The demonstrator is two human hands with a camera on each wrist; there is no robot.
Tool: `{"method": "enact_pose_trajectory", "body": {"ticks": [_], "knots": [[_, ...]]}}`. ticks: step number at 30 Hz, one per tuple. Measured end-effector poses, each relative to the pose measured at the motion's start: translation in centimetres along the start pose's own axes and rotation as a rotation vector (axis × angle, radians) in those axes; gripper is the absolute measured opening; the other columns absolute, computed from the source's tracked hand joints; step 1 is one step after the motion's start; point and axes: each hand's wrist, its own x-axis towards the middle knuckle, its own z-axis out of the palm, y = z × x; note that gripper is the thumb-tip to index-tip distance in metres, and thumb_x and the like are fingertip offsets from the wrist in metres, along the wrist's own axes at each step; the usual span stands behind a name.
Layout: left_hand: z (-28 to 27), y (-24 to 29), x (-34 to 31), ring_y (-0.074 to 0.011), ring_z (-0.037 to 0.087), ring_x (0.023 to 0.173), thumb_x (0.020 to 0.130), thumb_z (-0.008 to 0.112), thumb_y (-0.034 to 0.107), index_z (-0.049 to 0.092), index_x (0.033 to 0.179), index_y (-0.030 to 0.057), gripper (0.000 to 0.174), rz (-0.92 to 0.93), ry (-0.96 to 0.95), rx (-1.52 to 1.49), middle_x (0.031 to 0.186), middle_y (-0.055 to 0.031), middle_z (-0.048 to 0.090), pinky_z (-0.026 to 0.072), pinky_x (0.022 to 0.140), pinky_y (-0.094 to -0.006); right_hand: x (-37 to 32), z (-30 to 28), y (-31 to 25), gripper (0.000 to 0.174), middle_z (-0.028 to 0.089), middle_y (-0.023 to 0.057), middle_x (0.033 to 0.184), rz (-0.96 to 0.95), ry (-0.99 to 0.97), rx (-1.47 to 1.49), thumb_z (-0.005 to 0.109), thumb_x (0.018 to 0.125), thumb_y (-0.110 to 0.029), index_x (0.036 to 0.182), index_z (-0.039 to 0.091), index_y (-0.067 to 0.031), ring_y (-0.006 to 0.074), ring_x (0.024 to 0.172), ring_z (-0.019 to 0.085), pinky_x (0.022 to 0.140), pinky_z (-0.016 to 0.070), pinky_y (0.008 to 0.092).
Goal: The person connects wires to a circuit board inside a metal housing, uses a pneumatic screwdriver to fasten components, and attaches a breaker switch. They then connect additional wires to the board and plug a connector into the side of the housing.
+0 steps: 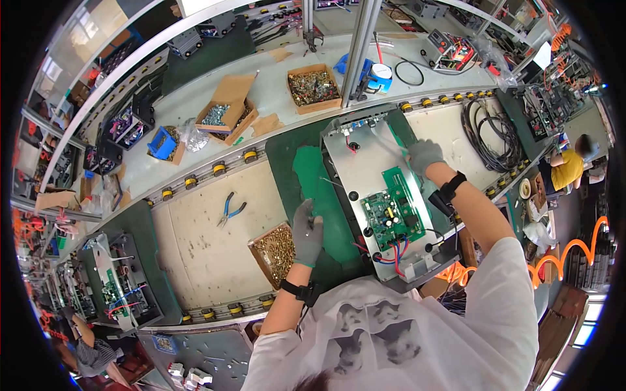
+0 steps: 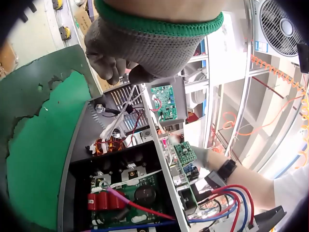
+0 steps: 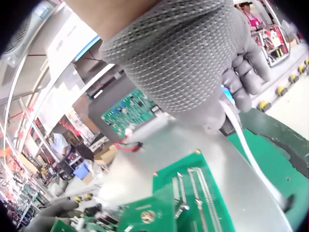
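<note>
An opened electronic unit with a bare metal plate (image 1: pixel 365 163) lies on the green mat (image 1: pixel 310 173) in the head view. A green circuit board (image 1: pixel 391 208) is mounted on its near half. My gloved right hand (image 1: pixel 427 156) is at the plate's far right edge. In the right wrist view its curled fingers hold a white cable (image 3: pixel 246 145) that hangs down over the mat. My gloved left hand (image 1: pixel 308 233) hovers left of the unit, fingers loosely bent. Below it, the left wrist view shows the unit's inside, with a copper coil (image 2: pixel 108 145) and red capacitors (image 2: pixel 106 201).
A box of brass screws (image 1: pixel 274 254) stands beside my left hand, with pliers (image 1: pixel 228 212) further left. A black cable coil (image 1: pixel 489 137) lies to the right. Parts boxes (image 1: pixel 314 88) line the back shelf. Another opened unit (image 1: pixel 120 280) sits far left.
</note>
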Motion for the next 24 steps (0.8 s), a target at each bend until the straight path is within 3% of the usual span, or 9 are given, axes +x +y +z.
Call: {"method": "enact_pose_trajectory", "body": {"ticks": [5,7,8,10,12,17,20,21,24], "knots": [[0.5,1.7,-0.9,-0.0159,0.057,0.092,0.083,0.054,0.004,0.05,0.124,0.0023,0.041,0.024,-0.116,-0.02,0.112,-0.0119,0.058,0.0464,0.08,-0.0286,-5.2,-6.8,-0.3,0.037,0.067,0.0131,0.097,-0.041,0.175,-0.175,0.049,0.091,-0.038,0.094,0.069,-0.0074,0.0289,0.091,0.065,0.08,0.0499,0.0396],[1.3,4.0,-1.1,-0.0156,0.057,0.094,0.084,0.054,0.003,0.05,0.123,0.002,0.039,0.025,-0.145,-0.065,0.11,-0.0109,0.059,0.0461,0.081,-0.028,-7.3,-10.4,-1.4,0.042,0.068,0.0105,0.085,-0.07,-0.141,0.145,0.052,0.09,-0.041,0.09,0.068,-0.0024,0.0237,0.081,0.065,0.076,0.0502,0.0367],[1.7,5.5,-1.2,-0.0135,0.056,0.093,0.085,0.052,0.003,0.049,0.123,0.0019,0.039,0.052,-0.183,-0.11,0.108,-0.0096,0.058,0.0451,0.08,-0.026,-7.9,-10.2,-1.8,0.042,0.068,0.0105,0.085,-0.064,-0.141,0.145,0.052,0.09,-0.041,0.09,0.068,-0.0024,0.0237,0.081,0.065,0.076,0.0502,0.0367],[2.9,7.0,-1.6,-0.0115,0.054,0.092,0.086,0.05,0.002,0.048,0.124,0.0019,0.038,0.088,-0.225,-0.161,0.106,-0.0083,0.058,0.044,0.08,-0.024,-9.5,-9.7,-2.5,0.045,0.067,0.008,0.079,-0.313,-0.389,0.785,0.056,0.089,-0.043,0.088,0.067,0.0007,0.0181,0.073,0.062,0.072,0.0494,0.0326],[4.2,8.1,-2.0,-0.0107,0.054,0.092,0.087,0.051,0.003,0.048,0.123,0.0019,0.036,0.096,-0.319,-0.398,0.106,-0.0076,0.058,0.0445,0.079,-0.0242,-9.5,-7.9,-3.9,0.045,0.066,0.0067,0.076,-0.421,-0.306,0.827,0.057,0.09,-0.043,0.087,0.068,0.0012,0.0136,0.068,0.06,0.066,0.0486,0.0286],[5.8,9.9,-3.6,-0.0099,0.053,0.089,0.086,0.06,0.006,0.048,0.123,0.0028,0.039,0.057,-0.297,-0.567,0.104,-0.0055,0.057,0.0457,0.074,-0.0232,-11.1,-4.9,-7.0,0.035,0.06,0.004,0.062,-0.225,-0.308,1.049,0.058,0.09,-0.032,0.086,0.07,0.0006,0.0085,0.05,0.052,0.046,0.0414,0.0237],[5.7,10.5,-3.9,-0.0095,0.054,0.088,0.082,0.066,0.003,0.055,0.115,0.0022,0.035,0.021,-0.274,-0.546,0.103,-0.0035,0.057,0.0456,0.073,-0.0219,-11.5,-3.4,-8.3,0.035,0.056,0.0012,0.059,-0.115,-0.347,1.076,0.059,0.091,-0.034,0.088,0.07,-0.0011,0.0074,0.051,0.05,0.047,0.0385,0.0242],[5.4,11.4,-3.6,-0.0094,0.054,0.085,0.08,0.068,0.001,0.058,0.109,0.002,0.031,0.146,-0.231,-0.342,0.102,-0.0032,0.058,0.0455,0.072,-0.0216,-11.7,-3.3,-8.6,0.037,0.054,0.0013,0.053,-0.113,-0.336,1.057,0.061,0.089,-0.036,0.087,0.07,0.0003,0.0074,0.048,0.049,0.046,0.0386,0.0244],[5.0,11.5,-3.3,-0.0092,0.055,0.082,0.076,0.069,-0.002,0.064,0.099,0.0014,0.024,0.258,-0.167,-0.127,0.098,-0.0033,0.06,0.0455,0.073,-0.0215,-11.6,-3.6,-8.8,0.03,0.065,0.0099,0.075,-0.077,-0.375,0.942,0.058,0.089,-0.027,0.095,0.067,0.0007,0.0153,0.057,0.059,0.053,0.0484,0.0292]]}}
